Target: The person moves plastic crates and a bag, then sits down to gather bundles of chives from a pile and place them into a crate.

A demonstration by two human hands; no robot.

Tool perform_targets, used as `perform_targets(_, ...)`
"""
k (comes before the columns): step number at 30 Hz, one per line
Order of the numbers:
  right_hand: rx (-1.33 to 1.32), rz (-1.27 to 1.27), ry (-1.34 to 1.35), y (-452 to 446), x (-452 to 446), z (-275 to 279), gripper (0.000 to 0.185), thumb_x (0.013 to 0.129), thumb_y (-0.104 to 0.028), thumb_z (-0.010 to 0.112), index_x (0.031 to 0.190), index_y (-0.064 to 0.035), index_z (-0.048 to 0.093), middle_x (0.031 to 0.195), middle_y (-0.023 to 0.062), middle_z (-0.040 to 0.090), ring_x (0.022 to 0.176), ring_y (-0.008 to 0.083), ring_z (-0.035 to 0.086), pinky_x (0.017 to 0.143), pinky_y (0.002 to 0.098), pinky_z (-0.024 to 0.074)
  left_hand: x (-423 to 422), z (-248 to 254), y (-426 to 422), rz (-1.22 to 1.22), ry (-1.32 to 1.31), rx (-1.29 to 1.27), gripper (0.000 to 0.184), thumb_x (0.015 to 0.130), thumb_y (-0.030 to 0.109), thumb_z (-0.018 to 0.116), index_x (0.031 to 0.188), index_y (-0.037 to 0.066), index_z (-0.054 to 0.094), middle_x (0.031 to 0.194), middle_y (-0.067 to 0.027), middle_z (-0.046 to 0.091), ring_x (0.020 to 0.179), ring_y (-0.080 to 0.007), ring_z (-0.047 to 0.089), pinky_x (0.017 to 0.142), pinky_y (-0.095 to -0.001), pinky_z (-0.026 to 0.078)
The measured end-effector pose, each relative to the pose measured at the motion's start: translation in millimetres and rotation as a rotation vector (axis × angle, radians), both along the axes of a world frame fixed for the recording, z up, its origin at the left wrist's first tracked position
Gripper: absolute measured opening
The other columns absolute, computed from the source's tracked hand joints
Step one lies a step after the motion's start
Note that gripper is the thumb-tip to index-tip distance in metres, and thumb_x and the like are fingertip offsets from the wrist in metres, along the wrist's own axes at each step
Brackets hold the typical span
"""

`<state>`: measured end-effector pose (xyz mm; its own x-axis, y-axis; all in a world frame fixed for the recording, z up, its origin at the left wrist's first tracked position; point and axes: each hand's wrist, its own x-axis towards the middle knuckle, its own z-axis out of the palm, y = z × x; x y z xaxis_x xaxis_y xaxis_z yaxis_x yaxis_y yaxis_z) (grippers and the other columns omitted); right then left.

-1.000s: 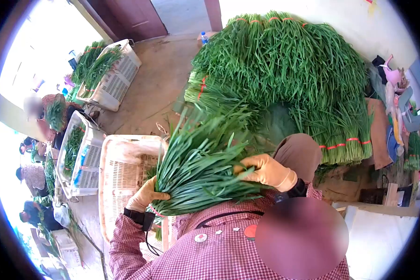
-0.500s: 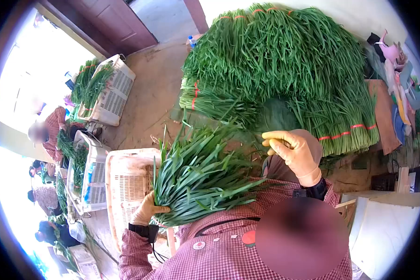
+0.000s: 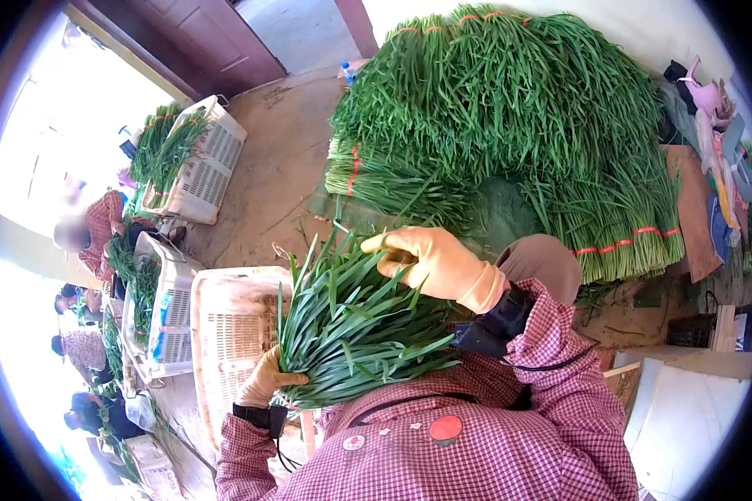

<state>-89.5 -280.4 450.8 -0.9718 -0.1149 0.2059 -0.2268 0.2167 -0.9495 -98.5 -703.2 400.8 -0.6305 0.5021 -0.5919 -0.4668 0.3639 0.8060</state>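
Observation:
A large loose bunch of garlic chives (image 3: 355,326) lies before my chest, its dark leaves fanning up and to the right. My left hand (image 3: 267,380), in a yellowish glove, is closed round its lower left end, with the thumb across the stems. Over the upper right leaves hovers my gloved right hand (image 3: 434,263), fingers bent and apart, holding nothing that I can see. Whether its fingertips touch the leaves I cannot tell. Just left of the bunch stands a dirty, pale plastic crate (image 3: 230,326).
A big stack of chive bundles (image 3: 493,108) tied with red bands fills the far side. Crates with greens (image 3: 196,171) stand at left, where other people (image 3: 100,238) work. A brown board (image 3: 689,213) and a white box (image 3: 685,409) are at right.
My right hand has moved left from beside the bunch to above its leaves, its forearm now reaching across my right side. My left hand keeps its grip on the stems.

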Motion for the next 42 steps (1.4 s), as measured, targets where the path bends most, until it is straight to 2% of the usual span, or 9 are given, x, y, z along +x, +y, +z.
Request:
perform_targets(2, 0.061, 0.005, 0.044, -3.7, -0.9, -7.1, 0.046, 0.079, 0.003, 0.071, 0.123, -0.0092, 0.067, 0.092, 0.0069, 0.071, 0.081, 0.0144, 0.068, 0.069, 0.0270, 0.0537, -0.8, -0.3, 0.1, -0.005, 0.001, -0.002, 0.060, 0.068, -0.006, 0.086, 0.122, 0.006, 0.064, 0.114, -0.0001, 0.070, 0.104, -0.0131, 0.063, 0.098, -0.0334, 0.050)
perform_targets(7, 0.208, -0.047, 0.190, -9.5, -1.1, -8.8, 0.031, 0.080, 0.000, 0.070, 0.110, -0.0064, 0.071, 0.096, 0.0152, 0.069, 0.086, 0.0348, 0.066, 0.075, 0.0376, 0.0537, -1.5, -5.0, -2.3, 0.003, -0.025, 0.031, 0.059, 0.068, -0.008, 0.085, 0.122, 0.006, 0.064, 0.114, -0.0001, 0.070, 0.104, -0.0129, 0.063, 0.097, -0.0328, 0.051)
perform_targets(17, 0.475, -0.160, 0.375, -16.7, 0.0, -16.9, 0.026, 0.071, -0.001, 0.071, 0.096, -0.0089, 0.072, 0.084, 0.0105, 0.067, 0.077, 0.0325, 0.066, 0.068, 0.0383, 0.0536, 3.6, 5.6, 7.3, 0.021, -0.003, 0.018, 0.064, 0.068, -0.007, 0.085, 0.126, 0.006, 0.061, 0.112, 0.0025, 0.068, 0.101, -0.0110, 0.062, 0.096, -0.0307, 0.050)
perform_targets(20, 0.269, -0.221, 0.266, -15.8, 5.9, -17.1, 0.026, 0.071, 0.000, 0.073, 0.096, -0.0087, 0.072, 0.083, 0.0085, 0.069, 0.071, 0.0244, 0.067, 0.063, 0.0317, 0.0527, 4.3, 5.5, 7.2, 0.005, -0.009, 0.021, 0.064, 0.068, -0.007, 0.085, 0.126, 0.005, 0.060, 0.112, 0.0026, 0.068, 0.101, -0.0108, 0.062, 0.095, -0.0307, 0.050)
perform_targets(22, -0.041, -0.293, 0.073, -12.3, 9.0, -12.8, 0.013, 0.087, 0.001, 0.068, 0.098, -0.0060, 0.072, 0.086, 0.0011, 0.070, 0.073, 0.0060, 0.063, 0.059, 0.0215, 0.0500, 5.0, 9.6, 10.0, 0.008, -0.006, 0.017, 0.063, 0.068, -0.007, 0.085, 0.125, 0.004, 0.060, 0.112, 0.0024, 0.067, 0.102, -0.0106, 0.061, 0.095, -0.0306, 0.050)
perform_targets(25, -0.360, -0.230, -0.315, 19.0, 13.4, 4.5, 0.011, 0.096, -0.005, 0.063, 0.103, -0.0015, 0.070, 0.091, -0.0002, 0.072, 0.077, 0.0077, 0.066, 0.067, 0.0216, 0.0544, 8.6, 15.2, 14.9, 0.019, 0.003, 0.013, 0.063, 0.069, -0.006, 0.086, 0.125, 0.004, 0.059, 0.112, 0.0019, 0.067, 0.102, -0.0102, 0.061, 0.095, -0.0302, 0.051)
perform_targets(28, -0.075, -0.270, 0.023, 23.2, 14.7, 6.5, 0.024, 0.091, -0.005, 0.068, 0.115, -0.0079, 0.069, 0.097, 0.0021, 0.070, 0.080, 0.0093, 0.066, 0.070, 0.0256, 0.0557, 8.9, 12.1, 11.8, -0.011, 0.013, 0.017, 0.062, 0.070, -0.005, 0.086, 0.125, 0.003, 0.059, 0.112, 0.0013, 0.068, 0.103, -0.0097, 0.061, 0.095, -0.0296, 0.051)
perform_targets(34, 0.311, -0.057, 0.086, -4.1, 11.5, 11.7, 0.044, 0.078, -0.009, 0.076, 0.121, -0.0145, 0.064, 0.101, 0.0088, 0.070, 0.088, 0.0300, 0.068, 0.077, 0.0369, 0.0538, 10.9, 11.2, 13.2, -0.017, 0.049, 0.025, 0.060, 0.070, -0.005, 0.086, 0.123, 0.002, 0.059, 0.111, 0.0014, 0.068, 0.102, -0.0084, 0.060, 0.094, -0.0290, 0.051)
perform_targets(42, 0.140, -0.060, 0.007, -12.8, 6.0, -6.1, 0.026, 0.082, -0.005, 0.067, 0.107, -0.0125, 0.070, 0.097, 0.0096, 0.072, 0.089, 0.0300, 0.069, 0.075, 0.0376, 0.0542, 16.9, 11.1, 13.7, 0.004, 0.046, 0.053, 0.061, 0.068, 0.000, 0.089, 0.122, 0.003, 0.060, 0.114, 0.0001, 0.066, 0.103, -0.0089, 0.059, 0.096, -0.0297, 0.050)
